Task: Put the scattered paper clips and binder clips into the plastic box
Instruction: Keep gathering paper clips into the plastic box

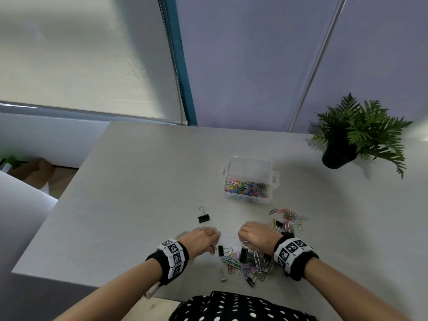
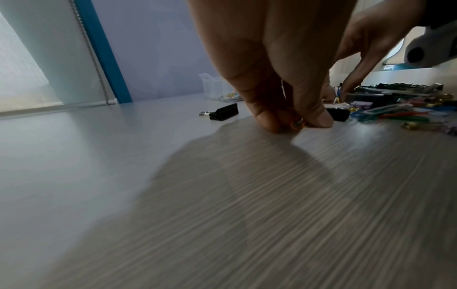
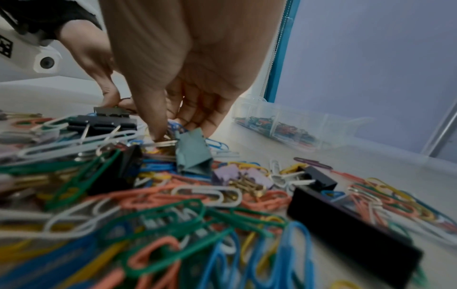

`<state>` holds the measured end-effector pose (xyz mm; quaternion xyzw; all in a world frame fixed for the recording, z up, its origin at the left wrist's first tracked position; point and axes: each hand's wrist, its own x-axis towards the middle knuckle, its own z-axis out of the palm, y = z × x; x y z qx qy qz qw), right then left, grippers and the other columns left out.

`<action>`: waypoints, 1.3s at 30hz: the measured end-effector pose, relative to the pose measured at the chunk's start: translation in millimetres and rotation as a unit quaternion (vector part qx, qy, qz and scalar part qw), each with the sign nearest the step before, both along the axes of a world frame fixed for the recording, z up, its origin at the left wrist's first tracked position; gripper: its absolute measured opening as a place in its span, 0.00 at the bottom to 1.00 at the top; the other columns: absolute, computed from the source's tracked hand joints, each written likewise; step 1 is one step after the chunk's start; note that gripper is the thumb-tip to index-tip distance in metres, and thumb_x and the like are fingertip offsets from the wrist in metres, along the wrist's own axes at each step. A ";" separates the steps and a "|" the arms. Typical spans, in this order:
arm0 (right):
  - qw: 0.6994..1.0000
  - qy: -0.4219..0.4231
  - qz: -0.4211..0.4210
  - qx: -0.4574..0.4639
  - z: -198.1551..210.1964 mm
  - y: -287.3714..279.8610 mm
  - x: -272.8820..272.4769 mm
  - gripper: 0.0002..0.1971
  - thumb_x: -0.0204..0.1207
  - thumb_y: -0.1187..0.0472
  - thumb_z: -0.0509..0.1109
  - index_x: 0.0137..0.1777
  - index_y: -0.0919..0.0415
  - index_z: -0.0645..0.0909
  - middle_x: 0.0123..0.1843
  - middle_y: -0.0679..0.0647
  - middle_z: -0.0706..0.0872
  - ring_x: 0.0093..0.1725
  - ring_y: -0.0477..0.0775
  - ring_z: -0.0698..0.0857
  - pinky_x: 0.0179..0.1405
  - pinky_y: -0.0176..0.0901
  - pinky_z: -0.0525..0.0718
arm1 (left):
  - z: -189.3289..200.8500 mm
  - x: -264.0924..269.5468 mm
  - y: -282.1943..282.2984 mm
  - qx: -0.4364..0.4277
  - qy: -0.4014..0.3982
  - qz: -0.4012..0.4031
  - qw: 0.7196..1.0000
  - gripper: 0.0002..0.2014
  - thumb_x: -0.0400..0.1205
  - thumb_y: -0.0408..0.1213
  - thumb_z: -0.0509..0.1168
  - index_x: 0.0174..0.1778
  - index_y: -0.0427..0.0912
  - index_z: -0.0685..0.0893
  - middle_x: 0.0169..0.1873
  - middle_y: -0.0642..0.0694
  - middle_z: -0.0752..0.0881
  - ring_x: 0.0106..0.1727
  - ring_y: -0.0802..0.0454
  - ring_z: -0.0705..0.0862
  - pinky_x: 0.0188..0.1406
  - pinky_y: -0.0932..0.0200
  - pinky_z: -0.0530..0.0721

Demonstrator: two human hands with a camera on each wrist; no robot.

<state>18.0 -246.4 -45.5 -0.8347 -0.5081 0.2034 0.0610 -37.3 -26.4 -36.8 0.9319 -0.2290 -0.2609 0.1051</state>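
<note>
Paper clips [image 1: 249,265] and binder clips [image 1: 243,254] lie in a loose heap on the worktop [image 1: 139,193], near its front edge, between the two hands. The large paper clips in the heap lie flat with their long axes at mixed angles; a white one [image 1: 257,261] runs roughly away from the person. A second, smaller scatter [image 1: 290,218] of coloured paper clips lies just right of and beyond the right hand. One black binder clip [image 1: 203,217] stands apart to the left of the box, its wire handle pointing away from the person.

The box [image 1: 249,179], clear plastic with a small handle on its right side, sits open farther back on the worktop, well apart from the heap. Its near part holds coloured paper clips; the far part looks bare.

Left hand [image 1: 200,242]: fingertips [image 2: 319,119] curled down to the worktop, pinching a small clip [image 2: 298,123] at the heap's left edge; its kind is too blurred to tell.

Right hand [image 1: 257,236]: fingers lowered into the heap's far side, thumb tip [image 3: 158,135] on the silver wire handle of a grey-green binder clip [image 3: 193,156]; whether it grasps the clip cannot be told.

A potted fern [image 1: 354,135] stands at the far right of the worktop.
</note>
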 end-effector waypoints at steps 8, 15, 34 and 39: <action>0.995 0.066 -0.076 0.024 -0.3 -1.1 3.7 0.08 0.78 0.59 0.62 0.51 0.63 0.78 0.52 0.59 0.82 0.52 0.58 0.78 0.51 0.50 0.78 | -2.0 -5.6 -0.9 -0.008 -0.010 0.010 1.000 0.09 0.82 0.40 0.61 0.53 0.40 0.79 0.56 0.43 0.78 0.59 0.49 0.79 0.50 0.56 0.77; 0.801 0.354 -0.403 0.265 11.8 -12.1 17.6 0.03 0.71 0.70 0.72 0.40 0.65 0.80 0.34 0.56 0.86 0.35 0.53 0.88 0.42 0.48 0.86 | 5.1 11.4 2.5 -0.033 0.037 0.047 0.998 0.07 0.81 0.37 0.61 0.50 0.39 0.80 0.55 0.43 0.81 0.55 0.47 0.81 0.50 0.59 0.77; 0.618 0.433 -0.608 0.245 41.8 0.8 119.2 0.17 0.76 0.74 0.59 0.65 0.73 0.73 0.42 0.60 0.81 0.24 0.45 0.84 0.42 0.43 0.86 | 28.7 166.0 -46.8 -0.119 0.009 0.314 0.942 0.13 0.81 0.24 0.58 0.54 0.32 0.87 0.53 0.33 0.88 0.58 0.39 0.85 0.63 0.52 0.81; 0.741 0.301 -0.559 0.220 46.3 -13.0 99.2 0.15 0.73 0.76 0.62 0.58 0.70 0.80 0.59 0.71 0.82 0.54 0.66 0.85 0.56 0.51 0.84 | 45.6 144.9 -31.6 -0.112 -0.017 0.249 0.962 0.18 0.80 0.21 0.54 0.58 0.35 0.85 0.57 0.36 0.87 0.58 0.41 0.84 0.65 0.54 0.78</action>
